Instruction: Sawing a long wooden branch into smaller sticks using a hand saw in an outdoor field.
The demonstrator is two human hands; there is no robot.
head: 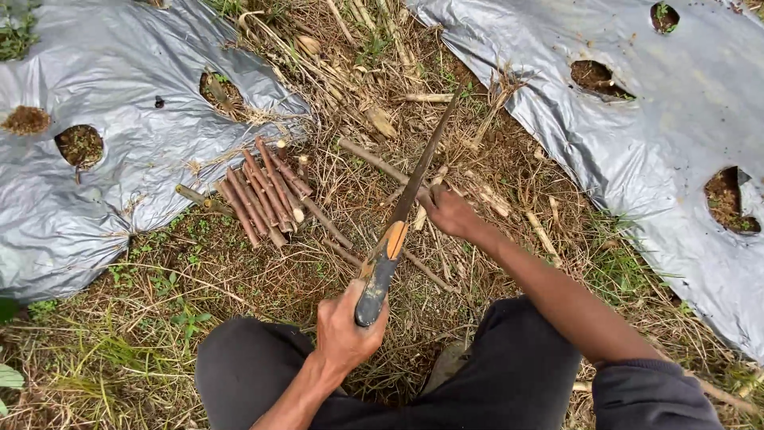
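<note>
Head view, looking down past 2 dark-trousered knees [509, 374] at a strip of ground [159, 318] covered with dry straw and weeds. The left hand [344, 330] is wrapped around the dark end of a saw [402, 207], fingers curled tight on the handle. The handle is black with an orange patch, and the narrow blade runs up and to the right, its long axis slanting from the hand near the knees toward the tip, which points away from the person at the far straw.

The right hand [447, 210] reaches out just beside the blade at about its middle, fingers closed on a short pale stick [422, 213] that touches or crosses the blade; I cannot tell exactly how the fingers pinch it.

To the left of the blade lies a bundle of reddish-brown cut sticks [267, 195], side by side, slanting up-left to down-right, at the edge of a grey plastic sheet [119, 72] with round holes. Another grey sheet [684, 119] covers the right side of the ground.
</note>
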